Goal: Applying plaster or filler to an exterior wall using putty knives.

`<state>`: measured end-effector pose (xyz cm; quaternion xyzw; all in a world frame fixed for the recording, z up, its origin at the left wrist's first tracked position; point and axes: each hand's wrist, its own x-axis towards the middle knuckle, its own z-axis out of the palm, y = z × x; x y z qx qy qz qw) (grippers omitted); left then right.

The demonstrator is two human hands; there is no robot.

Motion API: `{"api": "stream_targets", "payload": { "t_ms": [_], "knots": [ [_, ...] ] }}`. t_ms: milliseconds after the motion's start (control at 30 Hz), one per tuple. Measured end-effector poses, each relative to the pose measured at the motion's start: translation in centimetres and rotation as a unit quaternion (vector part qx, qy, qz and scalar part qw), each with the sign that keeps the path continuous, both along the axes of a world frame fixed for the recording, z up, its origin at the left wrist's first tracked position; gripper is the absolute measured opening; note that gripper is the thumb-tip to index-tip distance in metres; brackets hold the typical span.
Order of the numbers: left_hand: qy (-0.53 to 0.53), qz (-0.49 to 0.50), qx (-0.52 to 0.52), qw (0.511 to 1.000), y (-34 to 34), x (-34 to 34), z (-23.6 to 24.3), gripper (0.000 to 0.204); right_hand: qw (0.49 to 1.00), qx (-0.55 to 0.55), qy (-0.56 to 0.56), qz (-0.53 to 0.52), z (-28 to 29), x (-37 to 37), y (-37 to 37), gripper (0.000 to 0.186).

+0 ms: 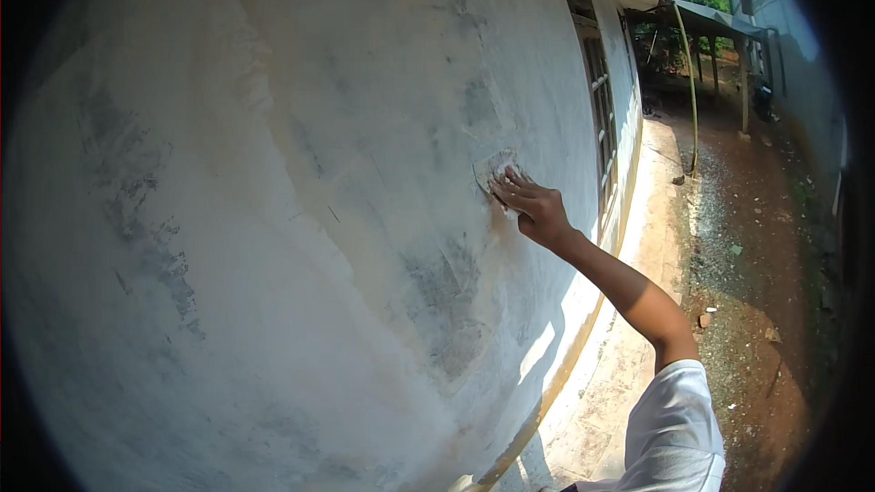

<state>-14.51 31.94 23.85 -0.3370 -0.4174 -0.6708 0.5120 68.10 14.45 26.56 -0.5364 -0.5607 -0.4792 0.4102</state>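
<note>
My right hand (531,202) reaches up to the plastered wall (365,118), its fingers closed over a flat, pale putty scraper (493,165). The scraper lies against the wall surface, its far edge showing beyond my fingertips. Whitish smears cover the fingers and the scraper. Around it the wall is patchy, with white and beige coats and darker grey spots, one large grey patch (447,301) lying below my hand. My left hand is out of the picture.
To the right of my hand the wall has a barred window (602,100). A concrete walkway (583,401) runs along the wall's foot, beside a dirt and gravel path (747,246). A leaning pole (690,91) and a roofed shelter (720,23) stand farther off.
</note>
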Motion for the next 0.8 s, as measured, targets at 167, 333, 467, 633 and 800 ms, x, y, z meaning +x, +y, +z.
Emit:
{"api": "stream_targets", "payload": {
  "t_ms": [167, 333, 467, 633, 800],
  "knots": [
    [0.070, -0.021, -0.017, 0.997, 8.0, -16.9, -6.9, 0.022, 0.986, -0.080, 0.128, 0.069, -6.7, 0.0, -6.1, 0.062],
    [0.006, -0.044, 0.019, 0.999, 2.4, -0.8, -1.0, 0.016, 0.986, 0.153, 0.005, 0.061, 17.6, -0.1, -4.9, 0.059],
    [0.016, -0.013, 0.021, 1.000, -1.1, -0.6, 0.5, 0.014, 0.986, 0.149, 0.055, 0.051, 27.5, -1.0, -1.5, 0.065],
    [0.019, -0.009, -0.013, 1.000, 0.9, -1.3, -0.7, 0.018, 0.994, 0.104, -0.022, -0.013, 13.8, 0.4, 2.8, 0.069],
    [-0.052, -0.056, -0.048, 0.996, -1.5, -0.7, 0.3, 0.021, 0.997, -0.049, 0.062, 0.012, -14.3, -4.4, -1.8, 0.057]
  ]
}}
